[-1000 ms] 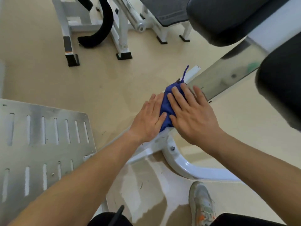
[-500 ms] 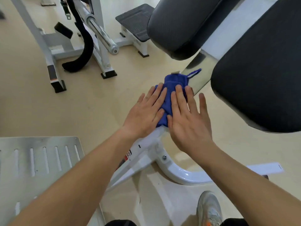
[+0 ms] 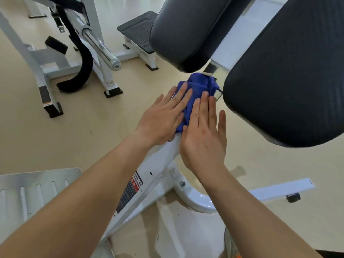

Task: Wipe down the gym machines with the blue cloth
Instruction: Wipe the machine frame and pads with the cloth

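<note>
Above the beige gym floor (image 3: 93,127), the left hand (image 3: 162,120) and right hand (image 3: 202,138) are pressing flat, fingers straight, on the blue cloth (image 3: 197,86) bunched at the white frame beam's (image 3: 158,164) upper end beneath the black pads (image 3: 279,71), likely spreading wiping pressure.

The beige floor (image 3: 93,131) carried a white sloping beam (image 3: 158,164), whose curved base (image 3: 195,200) and flat foot bar (image 3: 279,189) rested directly on it. A bunched blue cloth (image 3: 197,84) lay on the beam's upper end. A slotted metal plate (image 3: 37,190) sat left of the beam. Beyond the beam, a white rack's black-capped feet (image 3: 54,108) and a black-topped step (image 3: 137,32) stood on the floor.
</note>
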A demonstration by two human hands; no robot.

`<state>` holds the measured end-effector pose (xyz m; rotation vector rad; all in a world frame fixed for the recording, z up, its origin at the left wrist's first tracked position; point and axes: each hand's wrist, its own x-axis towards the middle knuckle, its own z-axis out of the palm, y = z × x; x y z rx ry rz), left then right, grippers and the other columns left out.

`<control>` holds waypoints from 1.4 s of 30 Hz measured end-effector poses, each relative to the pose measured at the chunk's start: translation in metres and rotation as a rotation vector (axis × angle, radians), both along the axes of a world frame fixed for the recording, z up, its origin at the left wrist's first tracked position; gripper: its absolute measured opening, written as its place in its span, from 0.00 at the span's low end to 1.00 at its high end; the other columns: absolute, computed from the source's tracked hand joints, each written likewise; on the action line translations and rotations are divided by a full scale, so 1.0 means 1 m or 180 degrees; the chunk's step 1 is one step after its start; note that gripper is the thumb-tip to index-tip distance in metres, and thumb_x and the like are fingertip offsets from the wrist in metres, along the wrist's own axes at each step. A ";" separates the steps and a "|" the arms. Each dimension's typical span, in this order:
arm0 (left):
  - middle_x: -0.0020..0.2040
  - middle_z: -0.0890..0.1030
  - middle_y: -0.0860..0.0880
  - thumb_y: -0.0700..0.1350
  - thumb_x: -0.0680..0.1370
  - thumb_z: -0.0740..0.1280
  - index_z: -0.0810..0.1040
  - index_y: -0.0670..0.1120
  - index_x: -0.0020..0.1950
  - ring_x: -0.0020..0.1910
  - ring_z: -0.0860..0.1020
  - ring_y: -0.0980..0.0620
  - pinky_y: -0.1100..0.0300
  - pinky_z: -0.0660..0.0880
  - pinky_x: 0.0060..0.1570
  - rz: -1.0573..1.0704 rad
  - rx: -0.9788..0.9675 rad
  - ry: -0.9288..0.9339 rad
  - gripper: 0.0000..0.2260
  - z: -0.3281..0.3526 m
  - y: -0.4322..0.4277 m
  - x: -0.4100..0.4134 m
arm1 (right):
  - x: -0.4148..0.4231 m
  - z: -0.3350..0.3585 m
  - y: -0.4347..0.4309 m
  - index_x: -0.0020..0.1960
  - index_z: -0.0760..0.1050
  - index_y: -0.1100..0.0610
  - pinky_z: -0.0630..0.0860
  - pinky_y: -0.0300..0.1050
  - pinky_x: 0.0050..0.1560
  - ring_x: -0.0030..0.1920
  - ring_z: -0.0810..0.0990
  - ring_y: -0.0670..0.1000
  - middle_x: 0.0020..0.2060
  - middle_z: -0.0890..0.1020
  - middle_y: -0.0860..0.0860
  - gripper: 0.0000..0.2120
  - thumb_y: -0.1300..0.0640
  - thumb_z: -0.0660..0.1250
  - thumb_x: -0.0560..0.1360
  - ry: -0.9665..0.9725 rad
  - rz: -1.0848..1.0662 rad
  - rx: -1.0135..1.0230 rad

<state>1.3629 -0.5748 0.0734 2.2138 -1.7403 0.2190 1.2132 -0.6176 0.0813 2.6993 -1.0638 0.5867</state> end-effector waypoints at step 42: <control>0.80 0.53 0.54 0.49 0.84 0.56 0.56 0.52 0.80 0.79 0.51 0.54 0.65 0.57 0.72 -0.0435 -0.0726 0.0585 0.23 -0.026 0.030 -0.038 | -0.027 -0.046 0.032 0.81 0.51 0.53 0.57 0.41 0.77 0.79 0.51 0.41 0.80 0.53 0.48 0.29 0.58 0.56 0.83 -0.2224 0.0807 0.2570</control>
